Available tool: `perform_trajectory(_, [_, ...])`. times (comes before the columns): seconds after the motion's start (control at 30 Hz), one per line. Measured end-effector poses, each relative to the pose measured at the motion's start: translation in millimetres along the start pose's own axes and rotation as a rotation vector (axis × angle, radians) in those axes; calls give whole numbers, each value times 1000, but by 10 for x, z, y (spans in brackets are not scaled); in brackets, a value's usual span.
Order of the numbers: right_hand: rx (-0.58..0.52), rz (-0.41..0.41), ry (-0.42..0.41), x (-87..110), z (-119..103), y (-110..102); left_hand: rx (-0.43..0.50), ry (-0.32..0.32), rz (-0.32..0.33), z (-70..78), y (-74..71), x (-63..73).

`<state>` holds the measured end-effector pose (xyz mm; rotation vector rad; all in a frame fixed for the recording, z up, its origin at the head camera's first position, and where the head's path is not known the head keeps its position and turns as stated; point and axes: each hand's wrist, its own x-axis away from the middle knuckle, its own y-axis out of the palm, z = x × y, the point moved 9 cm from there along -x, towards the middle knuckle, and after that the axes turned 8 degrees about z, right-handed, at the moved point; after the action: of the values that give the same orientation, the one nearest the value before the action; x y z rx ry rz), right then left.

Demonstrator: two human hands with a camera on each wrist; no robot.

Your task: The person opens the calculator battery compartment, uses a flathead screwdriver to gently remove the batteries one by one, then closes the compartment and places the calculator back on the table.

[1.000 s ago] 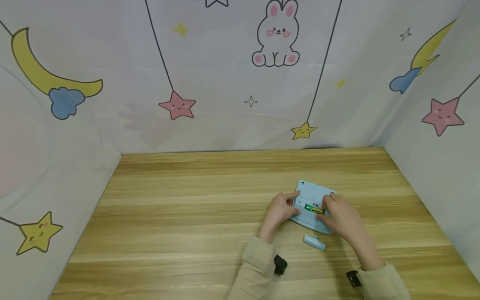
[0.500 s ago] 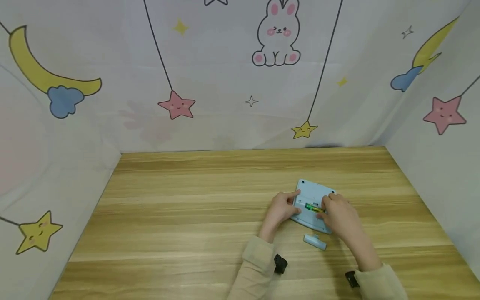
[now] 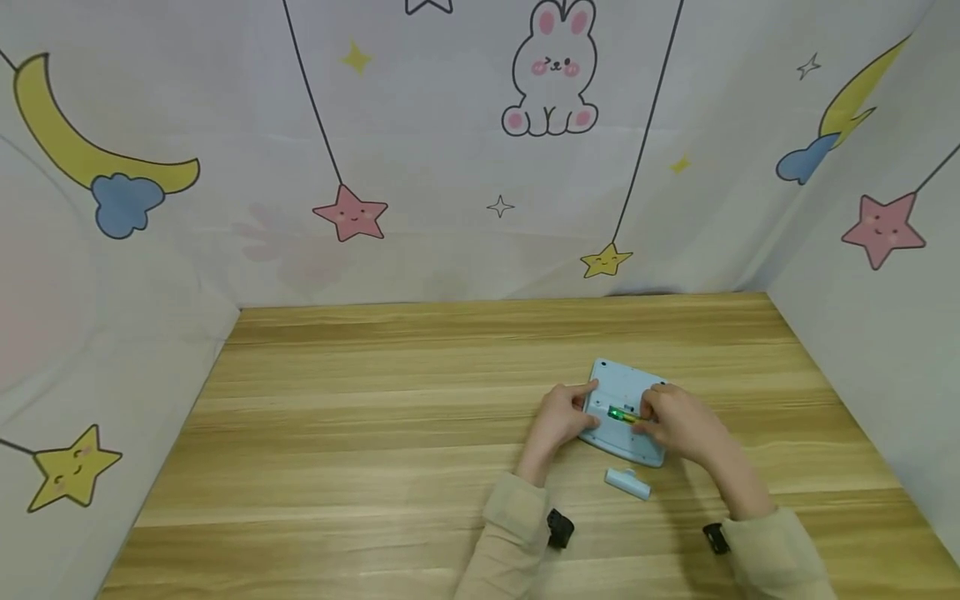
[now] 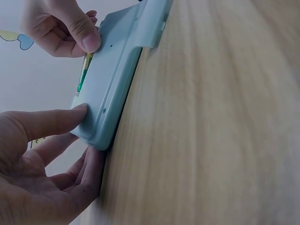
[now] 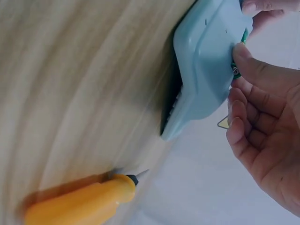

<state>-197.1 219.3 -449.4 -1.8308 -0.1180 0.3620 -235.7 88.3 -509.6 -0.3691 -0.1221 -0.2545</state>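
Observation:
A light blue calculator-like device (image 3: 622, 385) lies back up on the table, its battery slot uncovered. My left hand (image 3: 561, 414) grips its left edge, with the thumb on the back and fingers at the side and underneath. Between the thumb and fingers of my right hand (image 3: 678, 421) is the end of a green and yellow battery (image 3: 617, 413) at the slot. The left wrist view shows this battery (image 4: 84, 72) rising at a slant beside the right thumb. How much of it still sits in the slot is hidden.
A small light blue battery cover (image 3: 627, 483) lies on the wooden table (image 3: 375, 433), just in front of the device. In the right wrist view, a screwdriver with an orange handle (image 5: 84, 204) lies on the table. Printed cloth walls (image 3: 420, 258) stand around the back and sides.
The right wrist and sleeve have swung slightly to the right, and less of the battery shows beside the fingers. The left hand, device and cover stay in place.

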Motion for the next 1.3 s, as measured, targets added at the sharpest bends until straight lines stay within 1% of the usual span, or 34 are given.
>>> perform_trajectory(0.13, [2,-20,-29,-25,-21,6,-9,0,8,2,-12,-2])
perform_trajectory(0.27, [24,-10,-48,-36,-56,10,-26,-1,17,5,-26,3])
perform_trajectory(0.47, [50,10,-27,-24,-87,16,-45,4,17,18,-23,5])
perform_trajectory(0.77, [49,27,-19,-6,-99,18,-51,10,16,0,0,-6])
perform_trajectory(1.07, [44,55,-72,28,-146,-28,-46,7,20,-2,2,-6])
perform_trajectory(1.3, [69,116,-124,69,-166,-73,-37,16,19,2,-1,3])
